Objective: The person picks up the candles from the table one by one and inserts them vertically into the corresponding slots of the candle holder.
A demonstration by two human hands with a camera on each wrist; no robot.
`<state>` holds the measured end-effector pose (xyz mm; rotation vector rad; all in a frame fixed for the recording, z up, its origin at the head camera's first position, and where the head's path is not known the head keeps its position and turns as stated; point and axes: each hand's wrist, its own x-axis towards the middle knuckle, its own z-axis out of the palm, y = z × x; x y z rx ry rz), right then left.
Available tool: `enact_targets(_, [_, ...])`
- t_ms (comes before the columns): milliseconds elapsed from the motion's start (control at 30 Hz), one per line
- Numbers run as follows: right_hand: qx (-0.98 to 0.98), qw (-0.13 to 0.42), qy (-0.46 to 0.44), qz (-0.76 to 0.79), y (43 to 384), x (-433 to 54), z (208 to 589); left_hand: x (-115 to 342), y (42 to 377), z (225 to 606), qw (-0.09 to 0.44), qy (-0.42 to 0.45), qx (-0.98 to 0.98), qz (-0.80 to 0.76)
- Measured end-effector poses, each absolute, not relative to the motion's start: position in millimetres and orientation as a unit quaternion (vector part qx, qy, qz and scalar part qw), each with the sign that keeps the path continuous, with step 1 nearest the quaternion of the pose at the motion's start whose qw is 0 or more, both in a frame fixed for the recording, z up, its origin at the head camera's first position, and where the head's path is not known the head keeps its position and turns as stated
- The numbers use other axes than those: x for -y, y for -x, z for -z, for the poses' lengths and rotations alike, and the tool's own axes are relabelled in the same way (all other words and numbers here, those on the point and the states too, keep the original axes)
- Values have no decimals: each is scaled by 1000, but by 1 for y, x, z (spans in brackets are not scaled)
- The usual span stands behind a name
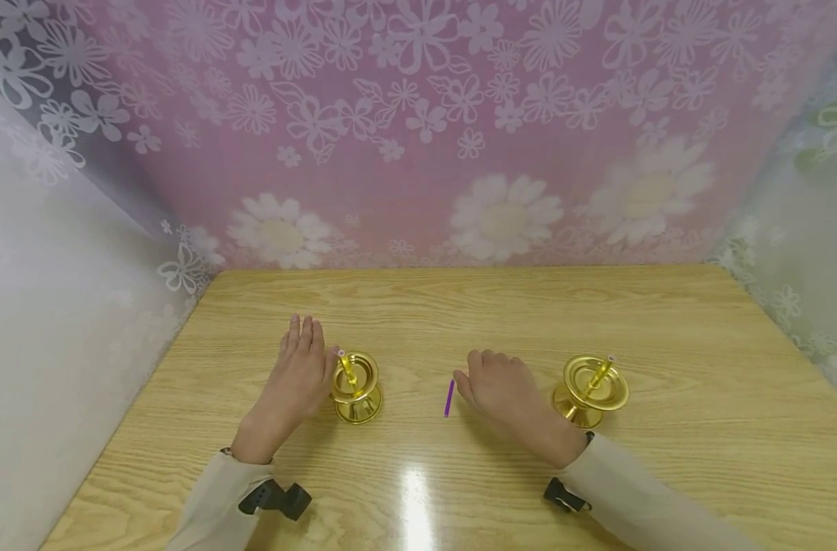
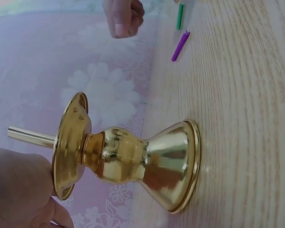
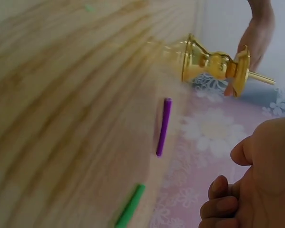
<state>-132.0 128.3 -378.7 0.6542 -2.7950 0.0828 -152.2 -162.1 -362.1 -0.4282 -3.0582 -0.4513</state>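
Note:
In the head view a gold candle holder (image 1: 359, 404) stands upright on the table, with a dish and a thin upright tube. My left hand (image 1: 297, 375) lies at its left side, fingers extended forward and thumb right by the dish rim. My right hand (image 1: 504, 390) hovers over the table with loosely curled fingers and holds nothing. Just left of its thumb lies a purple stick (image 1: 449, 399). A green stick (image 3: 130, 206) lies near the purple one in the right wrist view; from the head camera my right hand hides it.
A second gold candle holder (image 1: 591, 390) stands right of my right hand, its base partly behind the wrist. Flower-patterned cloth (image 1: 391, 153) hangs behind and at both sides of the wooden table (image 1: 418, 306).

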Motion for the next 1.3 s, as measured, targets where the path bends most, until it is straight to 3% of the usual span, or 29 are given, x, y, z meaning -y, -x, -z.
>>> enact_targets(833, [972, -47, -214, 81, 137, -96, 396, 163, 148, 367, 10, 135, 981, 137])
enact_targets(1133, [972, -29, -223, 68, 139, -94, 392, 163, 153, 365, 7, 135, 981, 141])
enact_targets(1300, [973, -49, -214, 64, 140, -93, 393, 162, 153, 364, 6, 138, 980, 143])
